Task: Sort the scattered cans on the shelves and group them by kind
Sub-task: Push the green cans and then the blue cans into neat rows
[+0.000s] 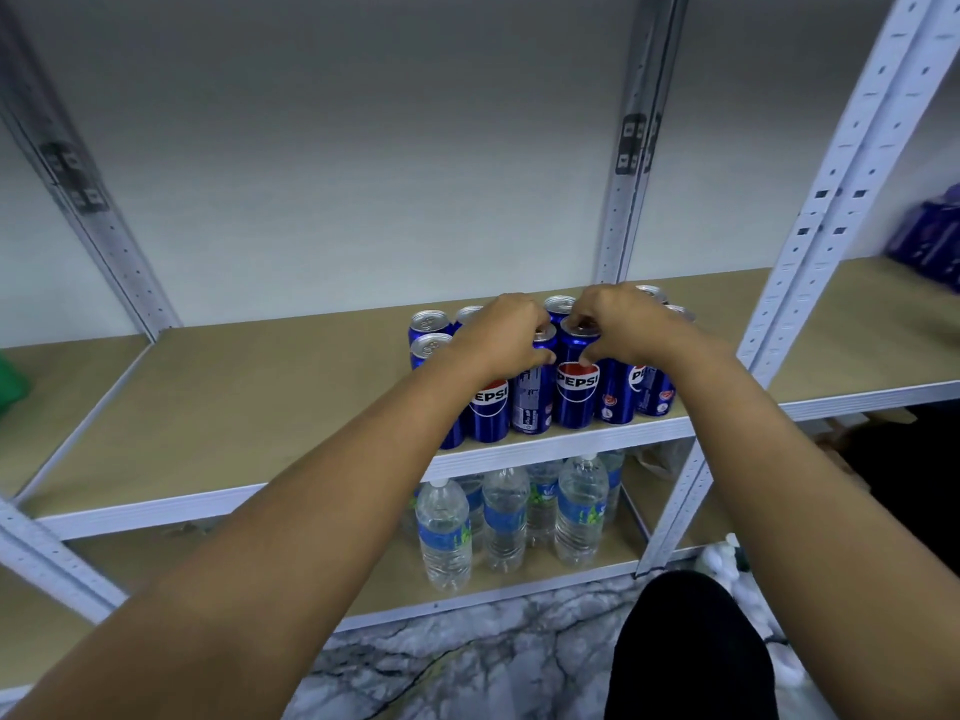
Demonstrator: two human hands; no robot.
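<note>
Several blue Pepsi cans (488,413) stand close together in rows at the front right of the tan middle shelf (234,397). My left hand (501,337) grips the top of a front-row can whose label faces away (531,402). My right hand (615,322) grips the rim of the can beside it (575,394), whose Pepsi logo faces me. Both arms reach in from below and hide parts of the cans behind them.
Several water bottles (441,532) stand on the shelf below. White slotted uprights (810,236) frame the bay. A purple pack (930,241) sits on the right-hand shelf and something green (10,376) at the far left. My dark-clad knee (685,652) is over the marble floor.
</note>
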